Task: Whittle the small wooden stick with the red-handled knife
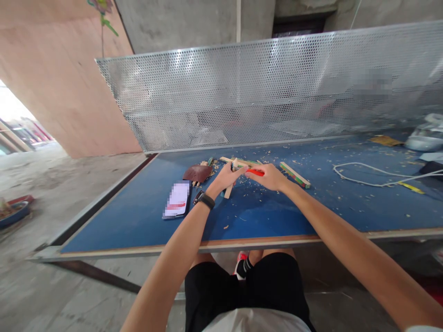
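Note:
My left hand [226, 177], with a black watch on its wrist, is closed round a pale wooden piece [228, 191] whose lower end sticks out below the fingers. Just to its right, my right hand [270, 177] grips a red-handled tool [255, 172]. The tool's tip is hidden where the two hands meet. Behind the hands lie wooden strips [247, 163], with wood shavings scattered around. A wooden bar with green and red marks [295, 175] rests to the right of my right hand.
A lit phone [177, 199] and a dark red pouch [198, 173] lie left on the blue table [138, 221]. A white cable [377, 184] and yellow item [411, 187] are at right. A perforated metal panel [259, 92] stands along the back.

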The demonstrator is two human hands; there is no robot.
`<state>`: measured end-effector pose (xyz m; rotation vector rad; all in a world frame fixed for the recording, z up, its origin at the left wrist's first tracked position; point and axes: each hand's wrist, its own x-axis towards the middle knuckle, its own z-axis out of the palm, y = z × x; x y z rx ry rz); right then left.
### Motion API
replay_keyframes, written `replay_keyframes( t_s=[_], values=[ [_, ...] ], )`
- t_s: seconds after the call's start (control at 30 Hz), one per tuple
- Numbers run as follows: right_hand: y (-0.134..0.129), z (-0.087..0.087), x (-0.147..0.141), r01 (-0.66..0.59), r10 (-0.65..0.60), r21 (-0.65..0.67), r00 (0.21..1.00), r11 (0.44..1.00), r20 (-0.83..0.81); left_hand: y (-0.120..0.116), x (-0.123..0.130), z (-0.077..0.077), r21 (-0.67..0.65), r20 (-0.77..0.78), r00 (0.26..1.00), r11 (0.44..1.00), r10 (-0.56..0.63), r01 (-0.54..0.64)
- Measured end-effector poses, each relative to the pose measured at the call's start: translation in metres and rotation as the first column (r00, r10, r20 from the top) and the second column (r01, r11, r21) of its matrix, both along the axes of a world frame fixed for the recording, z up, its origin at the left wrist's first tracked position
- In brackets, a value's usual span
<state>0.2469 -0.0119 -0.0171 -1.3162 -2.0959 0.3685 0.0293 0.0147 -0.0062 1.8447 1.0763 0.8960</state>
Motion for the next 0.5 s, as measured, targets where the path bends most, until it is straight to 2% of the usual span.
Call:
replay_keyframes(
  t_s=[0.1,0.27,0.4,0.5],
  values=[
    [0.001,0.0,0.001,0.022,-0.022,-0.003,1.0,1.0,0.019,-0.001,-0.001,0.0,-0.009,-0.032,0.999,1.0,0.003,-0.004],
    [-0.001,0.003,-0.002,0.13,-0.131,0.014,0.989,0.991,0.063,-0.002,0.0,0.002,0.019,-0.067,0.998,1.0,0.019,-0.017],
    [-0.002,0.004,-0.006,0.253,-0.265,0.128,0.96,0.959,0.089,0.001,0.004,0.001,0.045,-0.041,0.996,0.996,0.085,-0.083],
    [-0.003,0.002,-0.01,0.295,-0.326,0.208,0.937,0.932,0.13,0.003,0.007,-0.001,0.073,-0.048,0.99,0.989,0.133,-0.13]
  ],
)
